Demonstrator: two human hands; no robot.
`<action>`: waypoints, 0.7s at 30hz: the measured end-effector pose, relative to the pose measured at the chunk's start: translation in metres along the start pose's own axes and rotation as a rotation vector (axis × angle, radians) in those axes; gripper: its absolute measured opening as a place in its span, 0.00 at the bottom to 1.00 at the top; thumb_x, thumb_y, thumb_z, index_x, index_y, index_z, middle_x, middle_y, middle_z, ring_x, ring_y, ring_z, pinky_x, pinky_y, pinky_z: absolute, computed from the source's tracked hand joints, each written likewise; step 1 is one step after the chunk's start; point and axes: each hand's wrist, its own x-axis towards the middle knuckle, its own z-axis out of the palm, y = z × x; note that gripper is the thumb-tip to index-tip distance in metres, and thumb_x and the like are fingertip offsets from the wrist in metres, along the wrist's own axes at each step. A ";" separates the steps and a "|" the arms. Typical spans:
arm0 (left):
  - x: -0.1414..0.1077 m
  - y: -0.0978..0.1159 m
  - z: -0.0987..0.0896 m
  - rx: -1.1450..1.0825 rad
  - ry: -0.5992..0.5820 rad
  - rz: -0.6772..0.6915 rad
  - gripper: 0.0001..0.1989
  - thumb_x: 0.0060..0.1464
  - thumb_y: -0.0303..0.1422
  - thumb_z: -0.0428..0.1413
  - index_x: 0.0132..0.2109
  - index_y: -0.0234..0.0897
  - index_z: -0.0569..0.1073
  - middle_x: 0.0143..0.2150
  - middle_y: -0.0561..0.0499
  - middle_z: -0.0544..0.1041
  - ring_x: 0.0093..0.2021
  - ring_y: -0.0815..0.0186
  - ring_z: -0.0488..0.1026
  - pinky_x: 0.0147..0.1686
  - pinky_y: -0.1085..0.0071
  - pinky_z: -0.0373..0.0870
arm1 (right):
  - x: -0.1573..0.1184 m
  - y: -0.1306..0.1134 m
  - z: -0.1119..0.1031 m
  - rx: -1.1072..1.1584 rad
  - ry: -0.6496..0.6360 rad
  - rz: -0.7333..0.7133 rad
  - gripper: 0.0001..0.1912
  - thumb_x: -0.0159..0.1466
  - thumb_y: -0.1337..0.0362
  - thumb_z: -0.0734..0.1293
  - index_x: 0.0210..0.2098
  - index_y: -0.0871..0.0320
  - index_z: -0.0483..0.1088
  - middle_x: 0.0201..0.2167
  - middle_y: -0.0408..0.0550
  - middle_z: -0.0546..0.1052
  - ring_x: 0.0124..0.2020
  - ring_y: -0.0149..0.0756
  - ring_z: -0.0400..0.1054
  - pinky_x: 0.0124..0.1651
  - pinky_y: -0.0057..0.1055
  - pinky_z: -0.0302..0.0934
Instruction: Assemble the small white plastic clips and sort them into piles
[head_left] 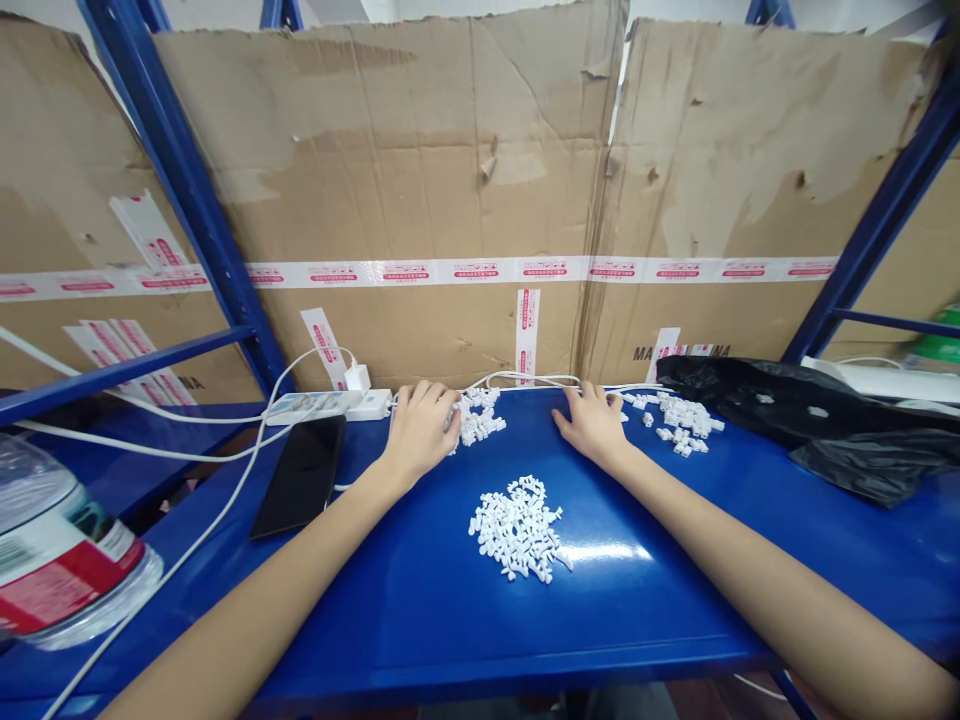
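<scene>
White small parts (519,528) against a blue shelf (420,620).
The cardboard (450,200) is brown, crossed by white tape (517,269) with repeated red print; the phone (300,475) and plastic bag (720,387) are black, the cables (202,458) and power strip (319,403) white, the bottle label (52,580) mainly red and white.

Surface (427,610), one: blue, glossy, with a patch of reflected light (607,552). Backing: tall brown cardboard panels (450,190), creased, scuffed, ragged along the top, crossed by a white tape band (439,271) with red print. Frame: blue metal uprights (174,160) at either side, with crossbars (150,363). Above: a pale area (330,10), indistinct.
</scene>
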 end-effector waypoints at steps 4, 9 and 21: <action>-0.002 0.007 0.005 0.038 -0.080 -0.116 0.06 0.61 0.30 0.52 0.43 0.36 0.73 0.44 0.40 0.79 0.49 0.48 0.71 0.49 0.50 0.60 | -0.001 0.002 0.008 -0.223 0.028 0.138 0.35 0.69 0.48 0.59 0.62 0.73 0.65 0.66 0.79 0.59 0.69 0.69 0.49 0.64 0.69 0.39; -0.003 0.013 0.006 0.052 -0.056 -0.141 0.06 0.61 0.31 0.53 0.44 0.37 0.72 0.44 0.40 0.79 0.49 0.47 0.71 0.49 0.50 0.59 | 0.010 0.028 0.015 -0.280 -0.034 0.274 0.38 0.69 0.44 0.56 0.66 0.68 0.62 0.69 0.77 0.54 0.71 0.73 0.40 0.62 0.77 0.26; 0.001 0.033 -0.011 -0.156 0.072 0.138 0.06 0.66 0.29 0.50 0.46 0.37 0.72 0.49 0.46 0.78 0.51 0.57 0.72 0.55 0.54 0.59 | 0.026 0.066 0.015 -0.132 -0.193 0.578 0.35 0.70 0.44 0.54 0.62 0.65 0.68 0.67 0.75 0.58 0.68 0.74 0.49 0.59 0.75 0.40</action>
